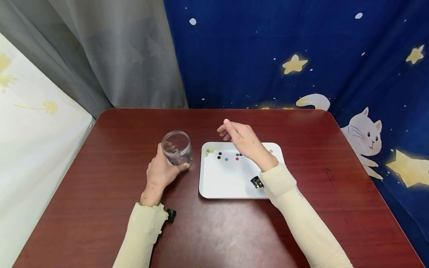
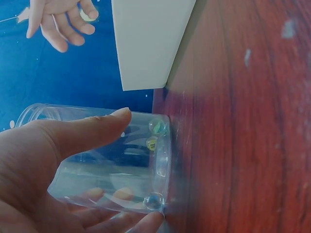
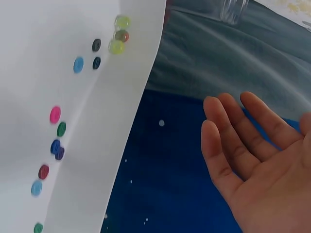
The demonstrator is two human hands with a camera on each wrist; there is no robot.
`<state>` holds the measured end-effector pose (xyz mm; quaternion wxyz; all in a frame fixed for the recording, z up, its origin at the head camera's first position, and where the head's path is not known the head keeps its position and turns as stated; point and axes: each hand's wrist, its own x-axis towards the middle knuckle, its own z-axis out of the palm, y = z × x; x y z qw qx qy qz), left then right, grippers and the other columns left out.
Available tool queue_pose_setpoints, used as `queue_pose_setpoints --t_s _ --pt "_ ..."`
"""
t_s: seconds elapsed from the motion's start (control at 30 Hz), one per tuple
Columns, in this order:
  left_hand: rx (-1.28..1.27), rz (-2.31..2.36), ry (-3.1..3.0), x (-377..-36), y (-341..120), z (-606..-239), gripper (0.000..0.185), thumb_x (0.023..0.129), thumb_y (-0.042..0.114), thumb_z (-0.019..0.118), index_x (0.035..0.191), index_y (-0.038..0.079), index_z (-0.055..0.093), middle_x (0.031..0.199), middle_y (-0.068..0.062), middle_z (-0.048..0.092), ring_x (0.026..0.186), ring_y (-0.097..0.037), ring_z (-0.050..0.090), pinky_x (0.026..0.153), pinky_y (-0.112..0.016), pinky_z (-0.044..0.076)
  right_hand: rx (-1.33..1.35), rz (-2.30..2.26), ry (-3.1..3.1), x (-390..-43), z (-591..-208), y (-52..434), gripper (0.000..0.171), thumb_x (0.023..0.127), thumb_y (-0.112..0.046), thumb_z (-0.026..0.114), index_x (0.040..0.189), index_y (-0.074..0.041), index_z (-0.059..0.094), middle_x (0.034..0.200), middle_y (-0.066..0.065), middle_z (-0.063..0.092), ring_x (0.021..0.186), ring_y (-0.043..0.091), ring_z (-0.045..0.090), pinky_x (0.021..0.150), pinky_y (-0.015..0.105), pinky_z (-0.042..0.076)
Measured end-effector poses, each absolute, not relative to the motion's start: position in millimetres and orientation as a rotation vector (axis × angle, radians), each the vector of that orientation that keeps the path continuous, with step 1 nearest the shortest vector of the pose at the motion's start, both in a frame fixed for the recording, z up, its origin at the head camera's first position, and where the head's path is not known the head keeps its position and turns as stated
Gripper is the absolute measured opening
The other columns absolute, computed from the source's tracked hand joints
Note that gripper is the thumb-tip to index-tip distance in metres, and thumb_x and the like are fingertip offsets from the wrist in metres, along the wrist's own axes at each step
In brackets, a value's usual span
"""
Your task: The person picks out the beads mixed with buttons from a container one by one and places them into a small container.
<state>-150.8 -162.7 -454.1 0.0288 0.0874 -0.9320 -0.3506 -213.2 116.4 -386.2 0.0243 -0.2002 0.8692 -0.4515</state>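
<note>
left hand (image 1: 161, 173) grips jar (image 1: 177, 148) beside tray (image 1: 231, 186) | right hand (image 1: 246, 143) empty, fingers (image 3: 228, 145) loose above tray | I steady jar, pinch one bead (image 1: 237, 159) cleanly

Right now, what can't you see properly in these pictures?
- Head view: the beads on the white tray are too small to tell apart, and the right hand covers some.
- Left wrist view: the left hand hides part of the clear jar, so its marbles cannot be counted.
- Right wrist view: the jar is cut off by the top edge.
</note>
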Motion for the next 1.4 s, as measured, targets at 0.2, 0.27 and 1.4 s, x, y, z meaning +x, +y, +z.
queue_pose_setpoints --t_s 0.2,0.27,1.4 --pt "0.265 -1.07 -2.878 -152 -163 -452 0.098 0.075 0.04 0.093 0.151 0.015 0.036 0.134 -0.02 0.069 0.115 -0.047 0.067 0.095 -0.061 0.05 -0.605 -1.375 2.678 -213 -381 132 0.06 0.114 -0.049 0.028 0.12 -0.011 0.074 0.114 0.012 0.076 0.103 0.03 0.073 0.097 0.047 0.057" --pt "0.27 -1.066 -2.882 -152 -164 -451 0.099 0.075 0.04 0.093 0.152 0.014 0.036 0.134 -0.02 0.068 0.115 -0.047 0.067 0.095 -0.062 0.05 -0.598 -1.378 2.668 -213 -380 137 0.061 0.114 -0.05 0.028 0.119 -0.011 0.074 0.113 0.012 0.076 0.104 0.033 0.073 0.097 0.05 0.056" --pt "0.271 -1.134 -2.88 -151 -166 -456 0.101 0.075 0.04 0.093 0.154 0.017 0.034 0.141 -0.019 0.064 0.121 -0.048 0.064 0.098 -0.064 0.049 -0.529 -1.298 2.68 -212 -388 196 0.089 0.109 -0.062 0.004 0.126 -0.008 0.073 0.124 0.015 0.075 0.113 0.031 0.071 0.102 0.053 0.052"
